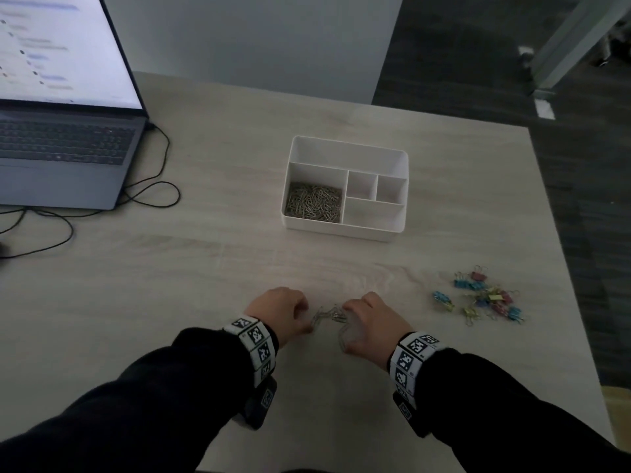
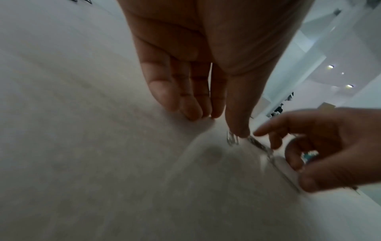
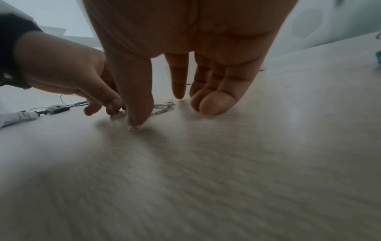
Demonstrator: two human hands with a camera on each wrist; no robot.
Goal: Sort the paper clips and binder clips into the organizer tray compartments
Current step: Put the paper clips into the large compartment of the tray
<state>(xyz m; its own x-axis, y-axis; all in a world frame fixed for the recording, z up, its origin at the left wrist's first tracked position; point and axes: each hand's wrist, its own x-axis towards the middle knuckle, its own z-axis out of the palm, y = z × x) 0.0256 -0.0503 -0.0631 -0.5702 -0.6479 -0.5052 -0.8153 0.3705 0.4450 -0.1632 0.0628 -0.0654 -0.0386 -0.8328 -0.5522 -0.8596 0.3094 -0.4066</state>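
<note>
My left hand [image 1: 280, 310] and right hand [image 1: 370, 317], fingers extended down onto the table [image 1: 205, 268], flank loose paper clips [image 1: 329, 315] — more fill the tray [image 1: 345, 189]; binder clips [image 1: 485, 295] lie rightward.

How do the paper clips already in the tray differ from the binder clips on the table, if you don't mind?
The paper clips are silver wire; the binder clips are coloured: blue, yellow, pink. The paper clips fill the near left compartment of the organizer tray; the binder clips lie scattered on the table, right of the hands. Both are heaps of small clips.
</note>
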